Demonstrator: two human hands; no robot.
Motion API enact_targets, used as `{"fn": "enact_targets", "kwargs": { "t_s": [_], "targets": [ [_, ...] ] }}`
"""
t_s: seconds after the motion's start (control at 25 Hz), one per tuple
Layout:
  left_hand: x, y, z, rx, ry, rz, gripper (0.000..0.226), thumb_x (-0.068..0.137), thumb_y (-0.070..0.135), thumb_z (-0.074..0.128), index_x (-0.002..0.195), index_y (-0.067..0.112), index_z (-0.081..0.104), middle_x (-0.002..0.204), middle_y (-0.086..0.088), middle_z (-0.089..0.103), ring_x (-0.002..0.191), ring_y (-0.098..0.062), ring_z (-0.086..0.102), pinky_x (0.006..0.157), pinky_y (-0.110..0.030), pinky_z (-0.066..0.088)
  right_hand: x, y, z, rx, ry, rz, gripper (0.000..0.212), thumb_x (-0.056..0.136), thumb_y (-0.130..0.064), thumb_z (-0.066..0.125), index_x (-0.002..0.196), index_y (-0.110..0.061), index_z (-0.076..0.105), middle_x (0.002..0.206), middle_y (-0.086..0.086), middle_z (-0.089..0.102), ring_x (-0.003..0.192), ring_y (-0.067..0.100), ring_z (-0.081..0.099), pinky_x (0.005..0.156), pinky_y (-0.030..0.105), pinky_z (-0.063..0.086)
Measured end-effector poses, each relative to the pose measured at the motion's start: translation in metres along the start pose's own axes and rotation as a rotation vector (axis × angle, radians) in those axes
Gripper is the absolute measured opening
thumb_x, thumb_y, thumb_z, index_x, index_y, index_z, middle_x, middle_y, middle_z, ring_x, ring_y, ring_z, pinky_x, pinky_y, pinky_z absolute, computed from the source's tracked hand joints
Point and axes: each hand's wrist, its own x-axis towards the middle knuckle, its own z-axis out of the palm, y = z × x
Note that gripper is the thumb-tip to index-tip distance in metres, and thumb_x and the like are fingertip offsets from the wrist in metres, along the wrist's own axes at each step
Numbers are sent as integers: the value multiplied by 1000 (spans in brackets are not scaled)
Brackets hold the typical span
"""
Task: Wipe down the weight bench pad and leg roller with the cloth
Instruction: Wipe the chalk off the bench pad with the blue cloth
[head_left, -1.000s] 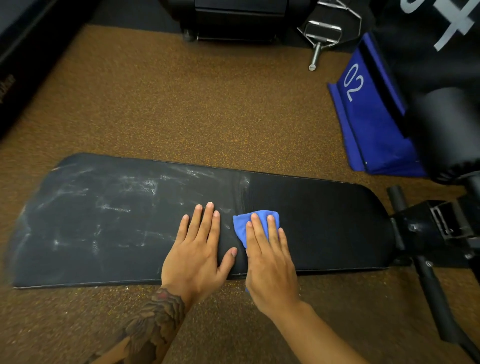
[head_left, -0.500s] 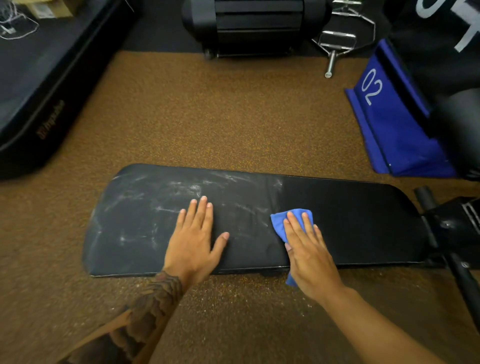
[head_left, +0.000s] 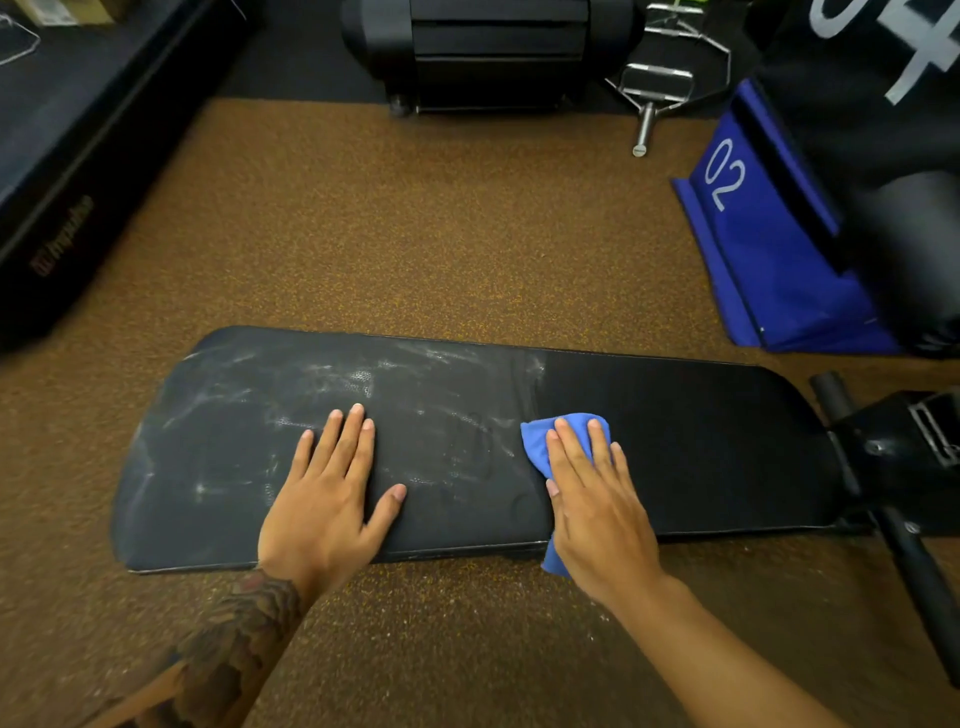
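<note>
Right hand presses the cloth flat under straight fingers at mid-pad, right on the line between clean black and chalky smears, while the left hand lies open, fingers spread on the dusty half, likely bracing for the stroke.

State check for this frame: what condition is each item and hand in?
bench pad: left portion streaked white, right portion dark and clean-looking.
cloth: bunched, pressed on the pad, one end hanging over the near edge.
left hand: flat on the streaked portion, fingers straight, holding nothing.
right hand: flat on the cloth, fingers straight.
</note>
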Motion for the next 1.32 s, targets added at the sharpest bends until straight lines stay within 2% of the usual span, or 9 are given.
{"fn": "enact_targets", "kwargs": {
  "t_s": [0.12,0.32,0.44,0.64,0.72,0.8,1.0,1.12,1.32],
  "targets": [
    [0,-1,0,4,-7,6,81,98,63,14,155,7,17,165,-8,7,152,-22,-2,121,-43,3,31,-7,1,42,1,98,46,97,-18,32,141,-5,35,152,9,30,142,37,15,112,54,23],
    [0,-2,1,11,-5,22,80,98,63,16,154,5,20,164,-10,11,152,-25,2,120,-46,6,125,-16,1,71,20,308,47,99,-15,28,145,-5,23,157,9,12,143,37,-3,116,47,2],
    [0,-2,1,6,-5,24,81,98,62,16,154,5,21,164,-12,13,152,-26,4,121,-47,8,144,-22,1,62,-18,224,44,99,-14,31,142,-5,28,156,10,17,143,37,-1,116,47,4],
    [0,-1,0,10,-8,28,81,97,62,17,154,4,24,163,-13,15,152,-27,7,121,-48,9,70,-26,-2,179,-37,-136,47,97,-7,40,143,-4,29,156,8,19,145,30,1,117,43,6],
    [-1,-1,0,10,-4,32,81,98,62,18,153,4,24,163,-13,16,152,-27,7,121,-47,8,52,-15,1,156,-23,-127,55,93,-1,43,145,-6,26,157,5,15,145,25,-3,118,39,5],
    [0,-2,0,9,-1,29,81,98,62,19,153,3,24,163,-13,16,152,-27,6,121,-47,9,66,-5,4,118,0,-17,58,92,1,42,146,-7,22,157,6,13,145,27,-3,117,38,4],
    [-1,-1,1,12,-5,16,81,97,62,16,155,5,19,164,-12,12,152,-26,3,121,-48,9,139,-21,3,54,18,205,43,95,-7,37,137,-5,34,154,9,22,143,35,5,115,47,9],
    [0,1,0,14,-7,13,82,96,61,18,154,4,22,164,-12,14,152,-27,6,121,-49,10,143,-40,5,109,5,147,39,95,-8,38,134,-4,38,153,10,26,142,36,6,114,49,9],
    [0,0,0,26,-22,12,83,97,63,11,155,4,20,164,-12,11,152,-26,3,121,-48,9,53,-46,6,174,6,-21,60,88,3,42,145,-4,24,157,9,15,144,33,-3,117,44,6]
  ]
}}
